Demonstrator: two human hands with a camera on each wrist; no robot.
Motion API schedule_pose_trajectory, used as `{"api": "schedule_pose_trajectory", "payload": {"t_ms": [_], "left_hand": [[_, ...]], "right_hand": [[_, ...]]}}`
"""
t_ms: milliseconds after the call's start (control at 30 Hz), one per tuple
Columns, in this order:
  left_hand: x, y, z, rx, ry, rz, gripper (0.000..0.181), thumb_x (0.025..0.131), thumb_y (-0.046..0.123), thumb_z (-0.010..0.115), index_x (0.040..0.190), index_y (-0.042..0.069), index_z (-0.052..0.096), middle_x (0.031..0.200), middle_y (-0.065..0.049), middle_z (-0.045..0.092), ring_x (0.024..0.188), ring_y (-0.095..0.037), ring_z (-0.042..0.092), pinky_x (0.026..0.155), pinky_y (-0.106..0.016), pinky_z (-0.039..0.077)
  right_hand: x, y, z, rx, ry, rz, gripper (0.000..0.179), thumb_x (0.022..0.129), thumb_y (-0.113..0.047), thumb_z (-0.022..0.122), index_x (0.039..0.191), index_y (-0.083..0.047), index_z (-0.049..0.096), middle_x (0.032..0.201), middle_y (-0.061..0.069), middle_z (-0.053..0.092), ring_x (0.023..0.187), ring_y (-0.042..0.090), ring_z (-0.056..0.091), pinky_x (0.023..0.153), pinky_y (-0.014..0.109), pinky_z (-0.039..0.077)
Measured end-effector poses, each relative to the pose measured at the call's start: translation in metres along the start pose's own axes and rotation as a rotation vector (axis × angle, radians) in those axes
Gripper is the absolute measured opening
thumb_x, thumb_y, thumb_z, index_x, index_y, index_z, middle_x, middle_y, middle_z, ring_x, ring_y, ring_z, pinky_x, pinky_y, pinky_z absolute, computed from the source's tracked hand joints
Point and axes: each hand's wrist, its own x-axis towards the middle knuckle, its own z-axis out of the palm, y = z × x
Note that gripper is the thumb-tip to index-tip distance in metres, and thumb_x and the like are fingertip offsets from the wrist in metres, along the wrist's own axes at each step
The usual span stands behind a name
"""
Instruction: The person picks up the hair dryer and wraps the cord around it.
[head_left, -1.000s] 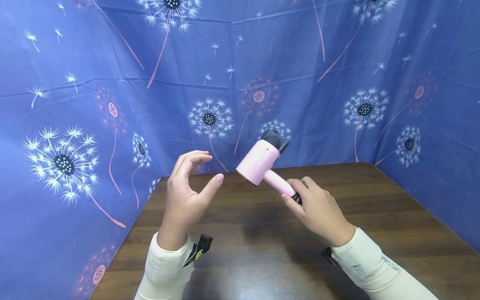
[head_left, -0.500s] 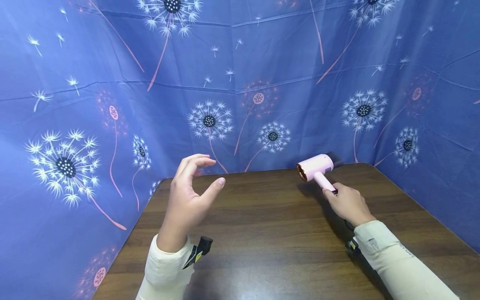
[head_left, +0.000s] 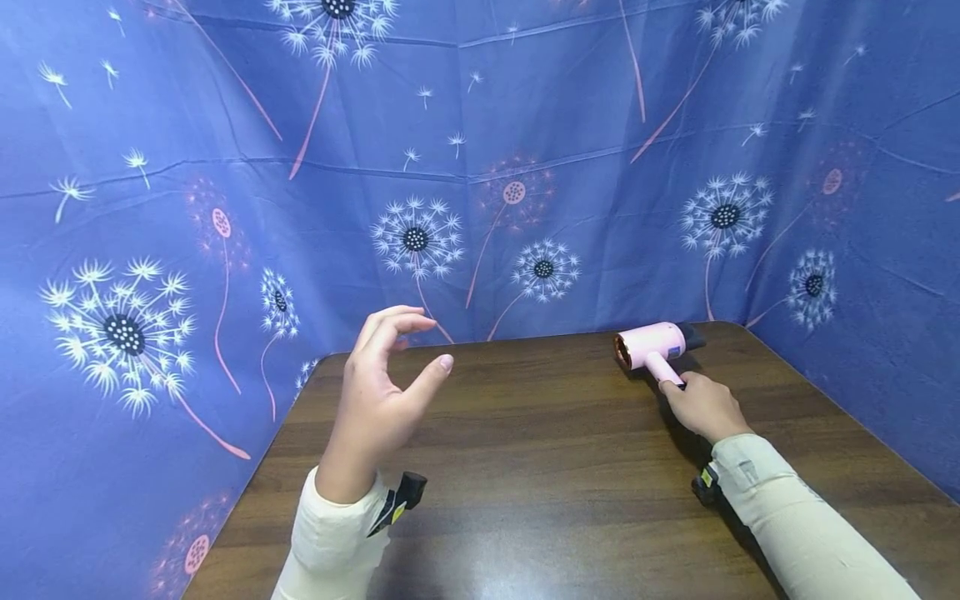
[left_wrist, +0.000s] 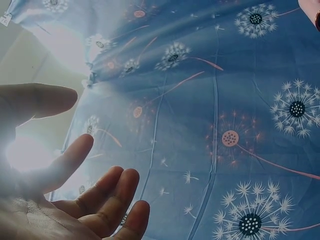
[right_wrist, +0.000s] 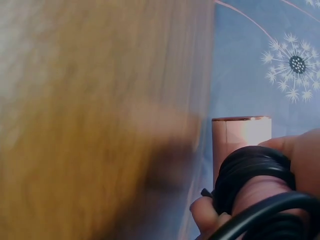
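A pink hair dryer [head_left: 649,344] with a black nozzle [head_left: 693,335] is at the far right of the table, close over the wood, its copper-coloured rear end facing left. My right hand [head_left: 707,407] grips it by the handle. Black cord [right_wrist: 255,162] is wound around the handle in the right wrist view, with fingers on both sides of it. Raised over the left part of the table, my left hand [head_left: 378,400] holds nothing, its thumb and fingers spread apart in a loose curve. The left wrist view shows its relaxed fingers [left_wrist: 112,197] against the cloth.
The brown wooden table [head_left: 487,467] reaches back to a blue cloth backdrop [head_left: 450,108] printed with dandelions. More of this cloth hangs along the left and right sides. A black wrist camera [head_left: 408,490] sits on the left sleeve.
My right hand has carried the hair dryer rightward and down towards the table's far right, turning its nozzle to point right. My left hand has hardly moved.
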Motion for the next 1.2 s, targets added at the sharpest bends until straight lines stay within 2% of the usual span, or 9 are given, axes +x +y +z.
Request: {"api": "schedule_pose_trajectory", "payload": {"t_ms": [267,367,533,633,700,767,933,1100,1200], "left_hand": [[-0.001,0.0,0.001,-0.007,-0.007,0.003,0.034,0.086,0.018,0.081,0.118,0.018,0.07,0.134,0.004,0.061,0.126,-0.012,0.055,0.1,-0.047,0.05],[-0.001,-0.001,0.001,-0.007,-0.008,0.007,0.034,0.086,0.017,0.081,0.118,0.018,0.07,0.134,0.004,0.061,0.126,-0.013,0.055,0.1,-0.048,0.05],[0.0,-0.001,0.001,-0.003,-0.017,0.006,0.034,0.086,0.018,0.081,0.118,0.018,0.069,0.134,0.004,0.06,0.126,-0.012,0.055,0.1,-0.048,0.05],[0.0,-0.002,0.002,0.001,-0.019,0.006,0.034,0.086,0.018,0.081,0.118,0.018,0.07,0.133,0.003,0.06,0.126,-0.012,0.055,0.1,-0.047,0.05],[-0.001,-0.003,0.003,0.002,-0.019,0.007,0.034,0.085,0.018,0.081,0.118,0.018,0.07,0.133,0.003,0.061,0.126,-0.013,0.055,0.1,-0.047,0.05],[-0.001,-0.003,0.003,0.002,-0.019,0.008,0.034,0.085,0.018,0.081,0.118,0.018,0.07,0.133,0.003,0.061,0.126,-0.013,0.055,0.099,-0.046,0.05],[-0.001,-0.003,0.004,0.001,-0.029,0.014,0.034,0.086,0.018,0.081,0.118,0.018,0.07,0.132,0.003,0.061,0.125,-0.013,0.055,0.099,-0.044,0.049],[0.0,-0.004,0.002,0.005,-0.039,0.007,0.035,0.086,0.018,0.081,0.119,0.018,0.07,0.133,0.003,0.061,0.127,-0.013,0.054,0.1,-0.043,0.049],[-0.001,-0.005,0.001,0.013,-0.041,-0.001,0.035,0.086,0.018,0.081,0.119,0.018,0.069,0.134,0.002,0.06,0.128,-0.013,0.054,0.101,-0.043,0.048]], "right_hand": [[0.0,0.004,0.006,0.021,-0.035,0.018,0.062,0.106,-0.047,0.04,0.127,0.008,0.058,0.097,0.024,0.068,0.086,0.042,0.064,0.063,0.046,0.047],[-0.001,0.004,0.004,0.02,-0.055,0.023,0.061,0.106,-0.049,0.038,0.124,0.005,0.059,0.092,0.021,0.068,0.084,0.04,0.064,0.061,0.044,0.047],[-0.003,0.0,-0.001,0.004,-0.131,0.062,0.061,0.105,-0.057,0.032,0.117,-0.004,0.059,0.079,0.013,0.066,0.083,0.038,0.064,0.059,0.046,0.045],[-0.003,-0.002,-0.003,-0.023,-0.152,0.082,0.066,0.104,-0.061,0.031,0.128,-0.005,0.056,0.101,0.026,0.07,0.095,0.05,0.065,0.06,0.052,0.047],[-0.002,-0.002,-0.004,-0.043,-0.157,0.097,0.074,0.102,-0.064,0.032,0.135,-0.001,0.05,0.119,0.036,0.064,0.104,0.059,0.061,0.063,0.057,0.048],[-0.003,-0.002,-0.004,-0.059,-0.159,0.112,0.082,0.101,-0.066,0.035,0.137,0.007,0.044,0.13,0.042,0.056,0.11,0.063,0.058,0.065,0.06,0.049],[-0.004,0.0,-0.007,-0.073,-0.173,0.142,0.091,0.096,-0.071,0.041,0.128,0.014,0.042,0.116,0.042,0.06,0.104,0.061,0.061,0.063,0.058,0.048],[-0.005,0.0,-0.01,-0.094,-0.172,0.13,0.097,0.094,-0.075,0.041,0.132,0.014,0.037,0.113,0.04,0.062,0.102,0.06,0.062,0.06,0.057,0.047],[-0.005,-0.002,-0.01,-0.107,-0.142,0.116,0.1,0.094,-0.077,0.041,0.133,0.014,0.035,0.111,0.039,0.064,0.101,0.059,0.064,0.058,0.057,0.047]]}}
